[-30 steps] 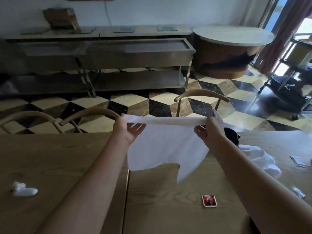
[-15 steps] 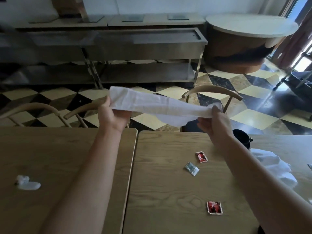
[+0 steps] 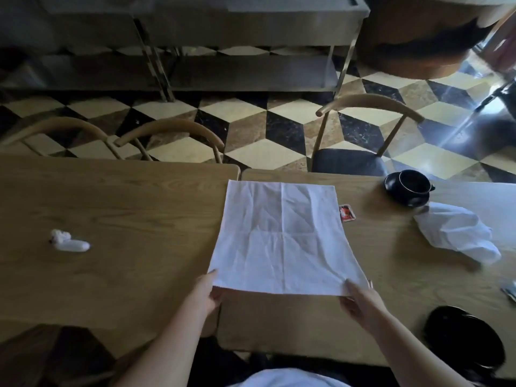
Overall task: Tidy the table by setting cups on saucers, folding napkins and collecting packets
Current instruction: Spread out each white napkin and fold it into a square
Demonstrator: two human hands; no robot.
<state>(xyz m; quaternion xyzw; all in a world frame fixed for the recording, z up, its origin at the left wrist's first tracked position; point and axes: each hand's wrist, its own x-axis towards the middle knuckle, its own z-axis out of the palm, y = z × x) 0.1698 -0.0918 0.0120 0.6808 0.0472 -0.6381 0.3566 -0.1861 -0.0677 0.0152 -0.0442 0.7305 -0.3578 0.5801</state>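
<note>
A white napkin [image 3: 282, 238] lies spread flat on the right wooden table [image 3: 391, 275], creased. My left hand [image 3: 206, 291] pinches its near left corner and my right hand [image 3: 360, 300] pinches its near right corner. A red packet [image 3: 347, 213] peeks out at the napkin's right edge. A black cup [image 3: 413, 185] stands on a black saucer [image 3: 391, 184] at the far right. A second white napkin [image 3: 458, 233] lies crumpled in front of the cup. A black saucer [image 3: 463, 336] sits at the near right edge.
A crumpled white scrap [image 3: 68, 241] lies on the left table [image 3: 111, 219]. A packet [image 3: 509, 289] shows at the right frame edge. Wooden chairs [image 3: 368, 129] stand along the far side of both tables. Steel counters line the wall behind.
The napkin was held stretched in the air at chest height; it now lies flat on the table, covering packets that were visible. My hands have dropped to its near corners, and my view tilted down.
</note>
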